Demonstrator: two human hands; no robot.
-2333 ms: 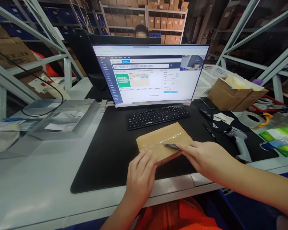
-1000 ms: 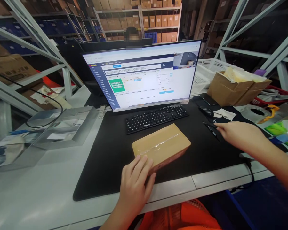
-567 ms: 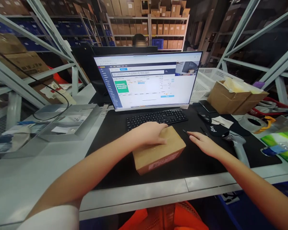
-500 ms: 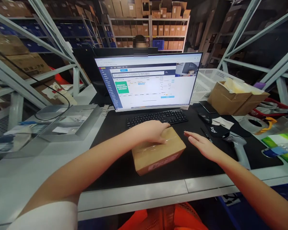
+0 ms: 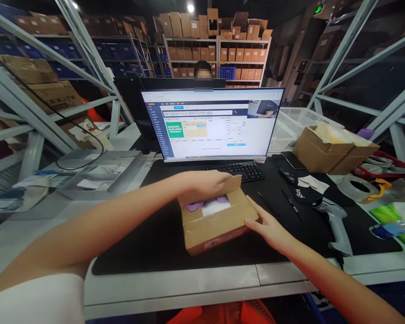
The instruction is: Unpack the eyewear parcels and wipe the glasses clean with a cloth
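A brown cardboard box [image 5: 219, 225] rests on the black desk mat in front of me, with one top flap raised. My left hand [image 5: 209, 182] is closed on that far flap and holds it up. Through the gap, purple wrapping [image 5: 195, 206] and a white piece [image 5: 216, 205] show inside; the rest of the contents is hidden. My right hand [image 5: 265, 225] grips the box's right side, thumb on the near corner and fingers behind the edge.
Behind the box are a keyboard [image 5: 246, 171] and a lit monitor [image 5: 219, 135]. To the right lie a pen [image 5: 292, 204], a barcode scanner [image 5: 334, 222], a mouse [image 5: 288, 177] and a tape roll [image 5: 354, 186]. A grey tray [image 5: 121, 180] stands left. A person sits beyond the monitor.
My left hand has lifted the box's far flap, baring the purple wrapping. My right hand has moved left from beside the box and taken hold of its right side.
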